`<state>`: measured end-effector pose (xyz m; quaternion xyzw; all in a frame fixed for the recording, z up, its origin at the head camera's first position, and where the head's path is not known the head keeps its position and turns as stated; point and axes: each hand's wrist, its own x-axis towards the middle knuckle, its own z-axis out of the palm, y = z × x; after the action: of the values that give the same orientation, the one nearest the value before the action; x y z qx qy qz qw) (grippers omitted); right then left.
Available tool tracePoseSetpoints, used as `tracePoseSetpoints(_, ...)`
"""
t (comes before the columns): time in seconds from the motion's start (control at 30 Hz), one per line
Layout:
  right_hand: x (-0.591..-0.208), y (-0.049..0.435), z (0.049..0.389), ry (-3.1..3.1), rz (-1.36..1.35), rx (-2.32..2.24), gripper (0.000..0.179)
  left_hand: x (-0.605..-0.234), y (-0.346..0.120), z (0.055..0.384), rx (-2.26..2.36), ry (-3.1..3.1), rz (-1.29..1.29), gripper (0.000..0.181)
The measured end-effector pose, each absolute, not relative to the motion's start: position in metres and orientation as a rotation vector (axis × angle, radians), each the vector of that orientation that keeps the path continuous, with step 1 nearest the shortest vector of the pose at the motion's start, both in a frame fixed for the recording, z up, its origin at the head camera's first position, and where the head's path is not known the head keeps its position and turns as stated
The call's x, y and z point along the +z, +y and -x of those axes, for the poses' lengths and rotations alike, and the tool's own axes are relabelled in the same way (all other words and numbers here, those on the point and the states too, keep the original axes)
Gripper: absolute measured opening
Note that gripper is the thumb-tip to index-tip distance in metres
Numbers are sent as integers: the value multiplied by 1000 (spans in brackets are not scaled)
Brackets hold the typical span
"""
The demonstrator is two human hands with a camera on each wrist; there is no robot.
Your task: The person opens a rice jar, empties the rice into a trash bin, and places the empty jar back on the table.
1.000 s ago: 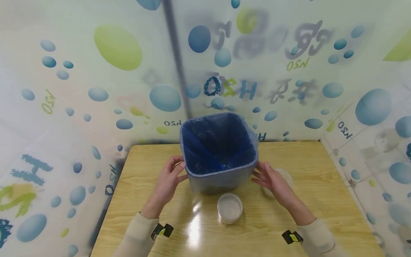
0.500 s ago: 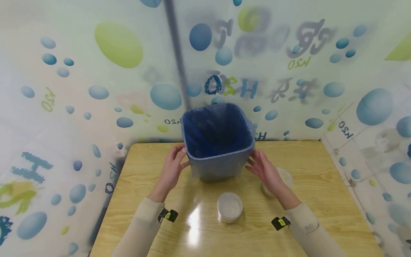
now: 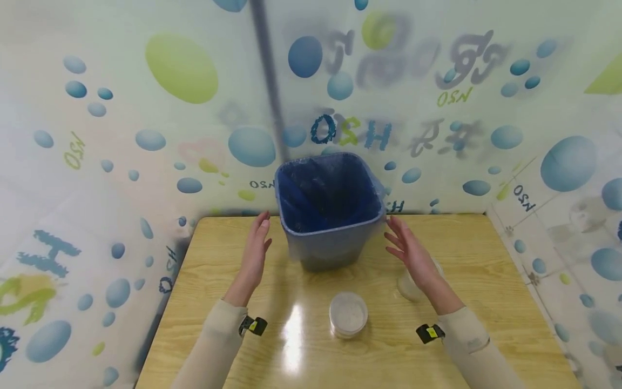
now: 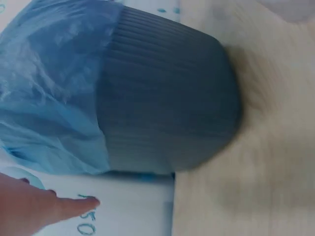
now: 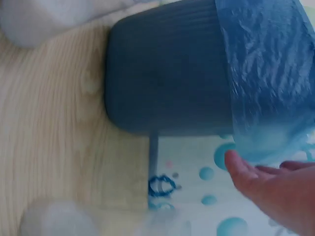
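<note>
A dark blue-grey trash bin (image 3: pixel 330 249) stands upright at the back of the table. A thin blue trash bag (image 4: pixel 54 88) lines it and folds down over the rim on the outside. My left hand (image 3: pixel 254 254) is to the bin's left, fingers extended and apart from it. On the other side is my right hand (image 3: pixel 418 259), its fingers relaxed and its fingertips close to the folded bag (image 5: pixel 270 69); whether they touch it I cannot tell. Neither hand holds anything.
On the wooden table (image 3: pixel 218 243), a round clear container (image 3: pixel 348 313) with a pale lid stands in front of the bin. A second clear container (image 3: pixel 409 286) is partly hidden by my right hand. A patterned wall covering (image 3: pixel 204 119) rises behind the table.
The bin has moved back, away from me toward the wall. Both hands have since let go of its sides and spread apart.
</note>
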<state>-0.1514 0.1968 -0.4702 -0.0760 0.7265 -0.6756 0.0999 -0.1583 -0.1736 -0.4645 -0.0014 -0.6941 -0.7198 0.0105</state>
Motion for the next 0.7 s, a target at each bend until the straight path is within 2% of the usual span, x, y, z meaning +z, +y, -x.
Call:
tracePoseSetpoints(0.17, -464, 219, 143, 2292, 125, -1941, 75, -482, -189, 141, -2043, -2279, 85, 61)
tracePoseSetpoints(0.3, -462, 238, 135, 2327, 162, -1968, 72, -498, -194, 128, -1925, -2291, 227, 56)
tracePoseSetpoints(0.47, -467, 260, 128, 2358, 206, -2061, 68, -524, -196, 109, -1763, -2378, 327, 59)
tracePoseSetpoints(0.6, -471, 276, 122, 2449, 210, -2122, 63, -546, -196, 95, -1652, -2471, 423, 70)
tracePoseSetpoints(0.7, -473, 284, 119, 2565, 155, -2090, 60, -559, -193, 86, -1619, -2548, 535, 85)
